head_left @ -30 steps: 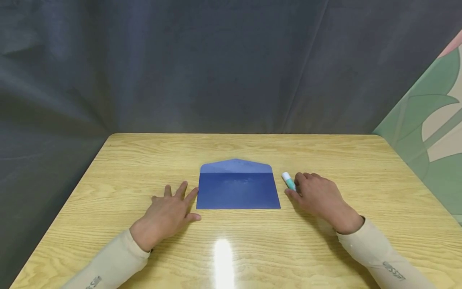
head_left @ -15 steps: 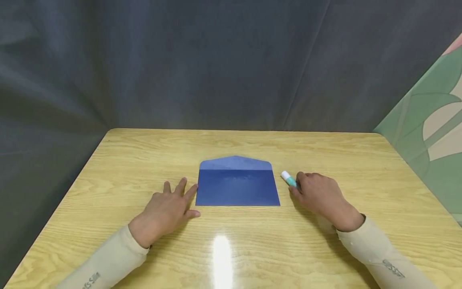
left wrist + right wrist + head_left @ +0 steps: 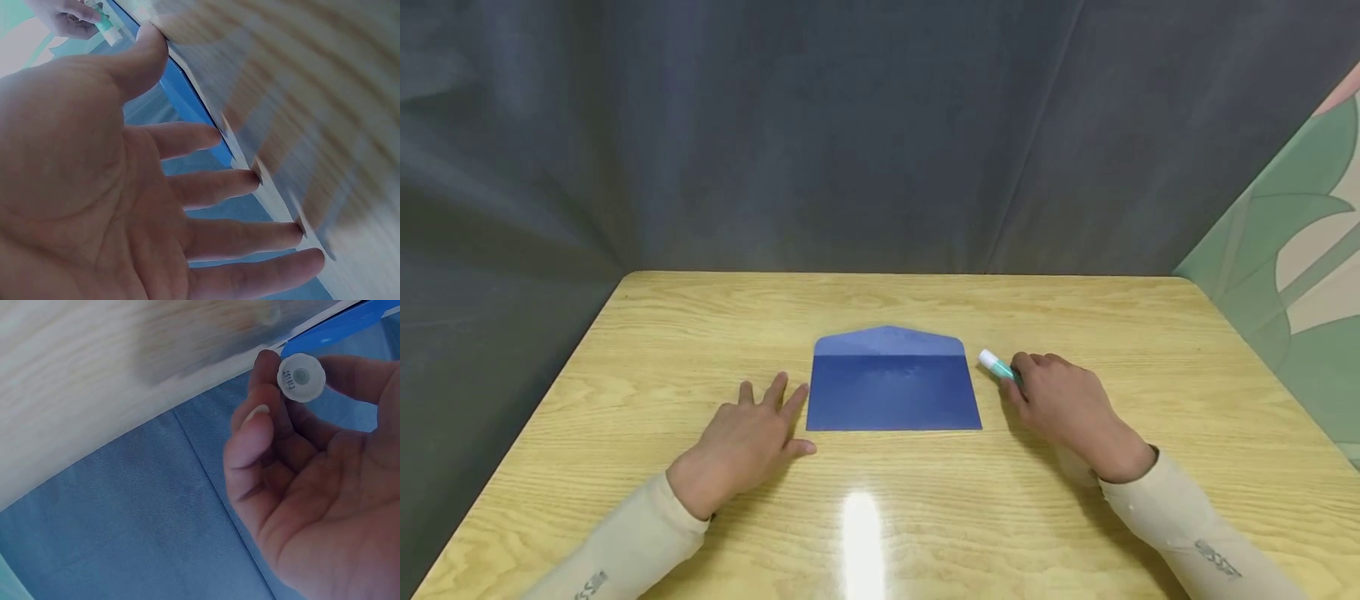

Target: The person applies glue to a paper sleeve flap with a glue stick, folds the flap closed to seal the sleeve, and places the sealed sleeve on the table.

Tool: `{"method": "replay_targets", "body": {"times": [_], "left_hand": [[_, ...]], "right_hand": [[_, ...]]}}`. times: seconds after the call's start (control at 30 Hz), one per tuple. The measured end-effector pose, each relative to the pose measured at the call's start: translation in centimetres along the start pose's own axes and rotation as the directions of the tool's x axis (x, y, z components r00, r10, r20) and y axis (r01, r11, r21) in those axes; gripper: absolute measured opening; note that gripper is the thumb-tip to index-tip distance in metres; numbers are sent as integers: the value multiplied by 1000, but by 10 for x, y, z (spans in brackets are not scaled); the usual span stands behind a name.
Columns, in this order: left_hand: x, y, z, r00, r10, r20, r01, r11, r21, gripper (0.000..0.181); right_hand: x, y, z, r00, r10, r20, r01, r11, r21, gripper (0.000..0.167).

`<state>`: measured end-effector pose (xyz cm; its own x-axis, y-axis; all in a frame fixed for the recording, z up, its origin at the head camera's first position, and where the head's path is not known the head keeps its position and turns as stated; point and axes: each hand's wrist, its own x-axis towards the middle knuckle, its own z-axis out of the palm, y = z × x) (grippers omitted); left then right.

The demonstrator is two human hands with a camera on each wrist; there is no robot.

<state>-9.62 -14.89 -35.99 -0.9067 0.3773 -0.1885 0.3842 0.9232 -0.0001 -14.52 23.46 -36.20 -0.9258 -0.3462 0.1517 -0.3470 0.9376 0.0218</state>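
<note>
A dark blue envelope [image 3: 893, 396] lies flat on the table, its lighter pointed flap spread out toward the far side. My left hand [image 3: 741, 446] rests on the wood with fingers spread, the index fingertip at or very near the envelope's left edge. To the right of the envelope, my right hand [image 3: 1067, 408] pinches a glue stick [image 3: 997, 366] between thumb and fingers. White cap end and green barrel point away to the upper left. In the right wrist view, the round white base of the glue stick [image 3: 301, 377] shows between the fingertips.
The wooden table [image 3: 700, 317] has a bright light reflection near its front. Dark cloth [image 3: 820, 142] hangs behind and at the left. A green leaf-patterned panel [image 3: 1292, 250] stands along the right side.
The glue stick has tilted more to the left, its white cap moving toward the envelope, and the right fingers have closed around it. My left hand has barely moved.
</note>
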Motion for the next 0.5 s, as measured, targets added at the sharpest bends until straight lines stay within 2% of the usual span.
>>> {"method": "replay_targets", "body": {"times": [0.2,0.5], "left_hand": [[2,-2,-3,1000,-20,11,20,999,-35,74],[3,1,-1,1000,-10,3,10,997,-70,75]], "right_hand": [[5,-1,-1,1000,4,9,-4,1000,13,21],[2,-1,0,999,-15,-35,15,1000,12,20]]}}
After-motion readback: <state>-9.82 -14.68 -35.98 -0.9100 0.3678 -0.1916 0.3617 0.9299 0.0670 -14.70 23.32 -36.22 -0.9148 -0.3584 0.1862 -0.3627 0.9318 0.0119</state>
